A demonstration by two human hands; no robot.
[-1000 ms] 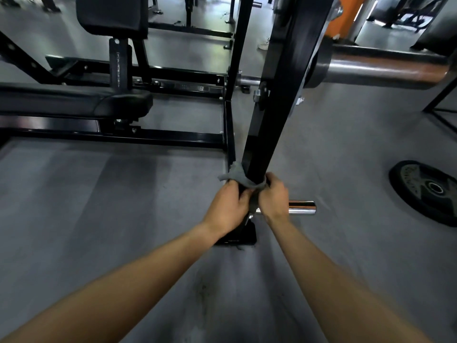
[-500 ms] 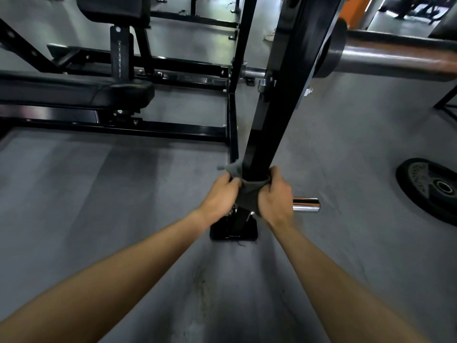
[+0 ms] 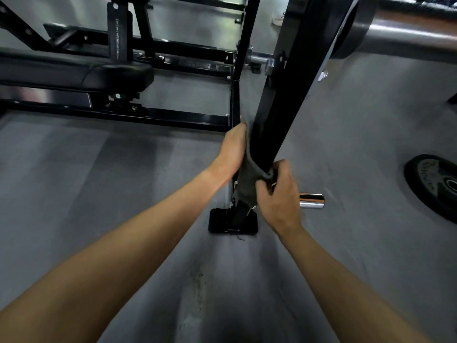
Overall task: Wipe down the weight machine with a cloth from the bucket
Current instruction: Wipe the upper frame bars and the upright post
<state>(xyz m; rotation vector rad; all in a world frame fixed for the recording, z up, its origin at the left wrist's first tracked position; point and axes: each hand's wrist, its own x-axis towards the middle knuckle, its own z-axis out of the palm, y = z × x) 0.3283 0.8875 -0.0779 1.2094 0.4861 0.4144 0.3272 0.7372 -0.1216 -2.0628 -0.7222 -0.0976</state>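
Two bare forearms reach in from the near edge, over grey floor (image 3: 123, 194).

Right hand (image 3: 279, 194): clenched on the lower end of the cloth (image 3: 249, 179), at the right side of the black post (image 3: 284, 95).
Left hand (image 3: 232, 149): higher and farther, holding the cloth's upper end against the post's left face. Thumb lies on the fabric; fingers mostly hidden.

The cloth is wrapped round the post's near side, low down. Stretched between two hands, it probably hugs the corners for a sliding wipe.

Below: foot plate (image 3: 222, 221) on the floor, chrome peg (image 3: 311, 201) jutting right just behind the right hand. Knuckles could knock it on a downstroke.

Right: weight plate (image 3: 432, 184) flat on the floor, well apart.
Far left: bench (image 3: 74, 75) and frame rails.
Far right: bar (image 3: 408, 38) crosses overhead, limiting upward travel.

No bucket in sight.
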